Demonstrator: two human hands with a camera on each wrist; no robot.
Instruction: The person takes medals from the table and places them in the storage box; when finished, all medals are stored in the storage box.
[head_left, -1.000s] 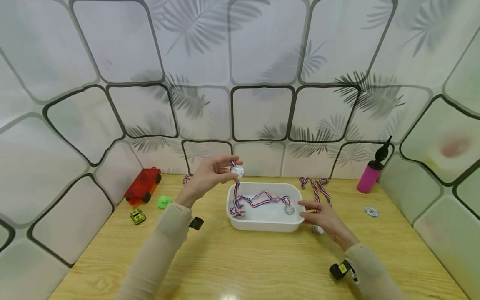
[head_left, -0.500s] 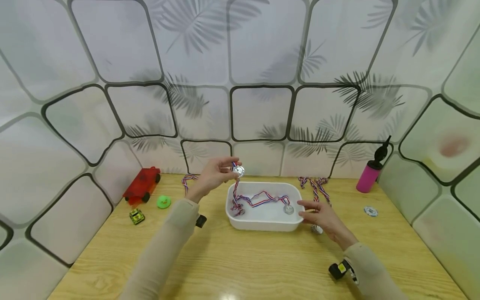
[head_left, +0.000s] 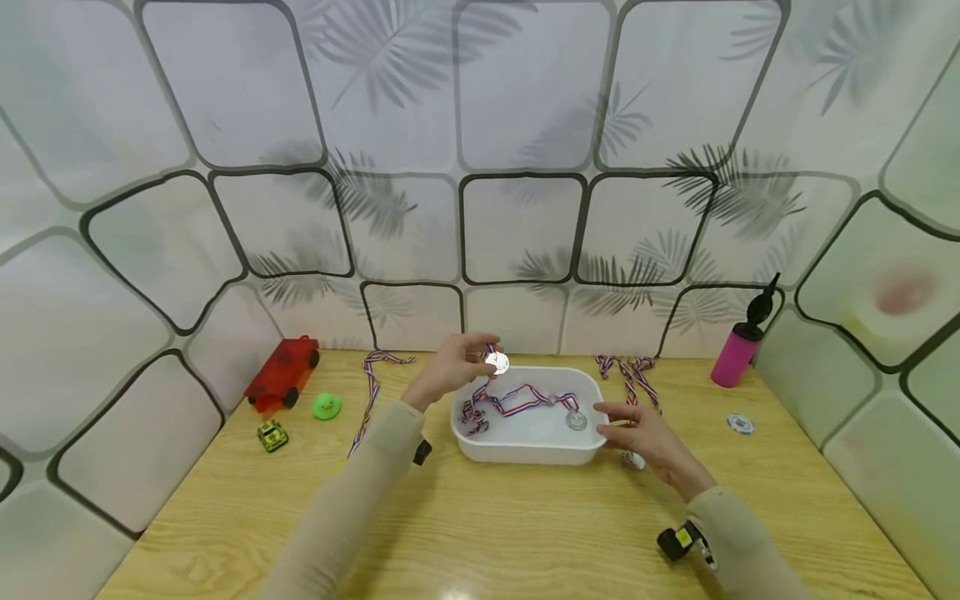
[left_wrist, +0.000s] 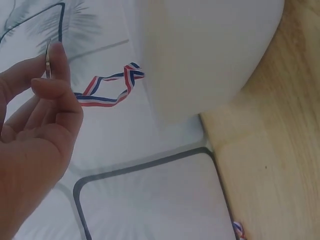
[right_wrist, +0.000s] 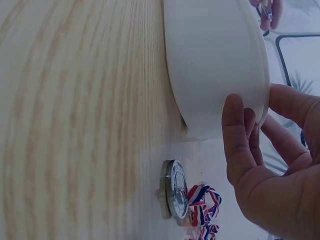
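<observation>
Wooden table (head_left: 450, 517) bearing a white tub (head_left: 528, 454), with two hands at work and a silver medal raised near the tub's back left corner.
From the lower left, a forearm reaches up to the left hand (head_left: 452, 367), palm sideways, thumb and fingertips pinching the silver medal (head_left: 497, 362) by its edges; a red, white and blue ribbon (left_wrist: 102, 103) runs from that hand towards the tub. From the lower right, the right hand (head_left: 648, 433) grips the tub's right end, thumb and fingers either side of the rim. Inside the tub lies a second medal (head_left: 576, 420); a third medal (right_wrist: 177, 189) lies on the table just outside, beside the right hand. Markings on their faces are too small to read.
</observation>
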